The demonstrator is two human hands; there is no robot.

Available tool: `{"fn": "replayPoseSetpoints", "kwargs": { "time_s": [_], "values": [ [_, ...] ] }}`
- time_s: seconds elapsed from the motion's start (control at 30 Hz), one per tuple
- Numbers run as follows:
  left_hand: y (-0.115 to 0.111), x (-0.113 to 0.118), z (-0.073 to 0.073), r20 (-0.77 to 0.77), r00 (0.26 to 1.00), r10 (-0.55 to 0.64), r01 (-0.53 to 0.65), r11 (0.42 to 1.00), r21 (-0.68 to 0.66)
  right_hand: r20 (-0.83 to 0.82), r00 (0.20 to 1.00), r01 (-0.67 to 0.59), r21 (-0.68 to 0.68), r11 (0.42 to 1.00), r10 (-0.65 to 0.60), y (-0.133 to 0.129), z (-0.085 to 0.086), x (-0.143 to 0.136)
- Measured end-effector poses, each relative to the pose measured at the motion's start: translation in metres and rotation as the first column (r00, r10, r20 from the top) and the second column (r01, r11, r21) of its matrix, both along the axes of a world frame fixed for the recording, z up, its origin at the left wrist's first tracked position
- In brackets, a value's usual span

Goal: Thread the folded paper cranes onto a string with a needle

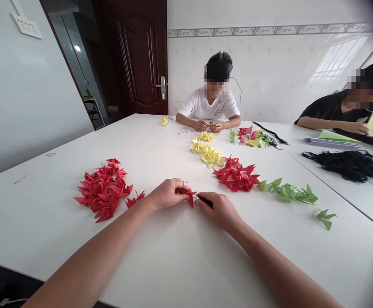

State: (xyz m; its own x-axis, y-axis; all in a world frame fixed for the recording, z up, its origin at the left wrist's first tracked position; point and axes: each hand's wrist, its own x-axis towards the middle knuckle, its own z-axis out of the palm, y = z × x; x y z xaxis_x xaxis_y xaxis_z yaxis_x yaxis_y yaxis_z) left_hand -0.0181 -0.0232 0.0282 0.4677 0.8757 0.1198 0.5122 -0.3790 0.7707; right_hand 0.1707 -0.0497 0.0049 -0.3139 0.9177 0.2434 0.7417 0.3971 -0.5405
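Red pointed folded-paper figure is pinched in the grip of the left hand over the white tabletop, while a slim black-handled tool is clasped in the grip of the right hand, its tip aimed at the paper. To the left, a heap of red folded-paper figures is laid; beyond the right hand, a second red heap is flanked by yellow folded-paper figures and pale-green folded-paper figures.

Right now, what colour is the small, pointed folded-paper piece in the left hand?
The folded-paper piece is red, seen in the head view.
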Motion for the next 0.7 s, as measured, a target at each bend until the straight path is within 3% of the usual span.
{"fn": "replayPoseSetpoints", "kwargs": {
  "time_s": [0.2,0.37,0.5,0.6,0.7],
  "values": [
    [0.000,0.001,-0.001,0.045,0.999,-0.028,0.029,0.999,-0.020,-0.210,0.974,0.094,0.064,0.993,-0.079,0.003,-0.002,0.000],
    [-0.004,0.005,-0.001,0.083,0.995,-0.052,0.058,0.996,-0.065,-0.200,0.980,0.026,0.120,0.992,-0.001,0.003,-0.007,-0.002],
    [-0.004,0.003,0.001,0.084,0.995,-0.051,0.062,0.989,-0.133,-0.190,0.982,0.039,0.153,0.987,-0.010,0.005,-0.005,0.001],
    [-0.002,-0.002,0.003,0.086,0.996,-0.005,0.016,0.991,-0.130,-0.293,0.952,0.168,0.255,0.952,-0.090,0.013,0.002,0.015],
    [0.001,-0.008,0.008,0.080,0.995,0.061,-0.051,0.992,-0.112,-0.467,0.839,0.452,0.314,0.835,-0.278,0.026,0.009,0.042]
  ]
}}
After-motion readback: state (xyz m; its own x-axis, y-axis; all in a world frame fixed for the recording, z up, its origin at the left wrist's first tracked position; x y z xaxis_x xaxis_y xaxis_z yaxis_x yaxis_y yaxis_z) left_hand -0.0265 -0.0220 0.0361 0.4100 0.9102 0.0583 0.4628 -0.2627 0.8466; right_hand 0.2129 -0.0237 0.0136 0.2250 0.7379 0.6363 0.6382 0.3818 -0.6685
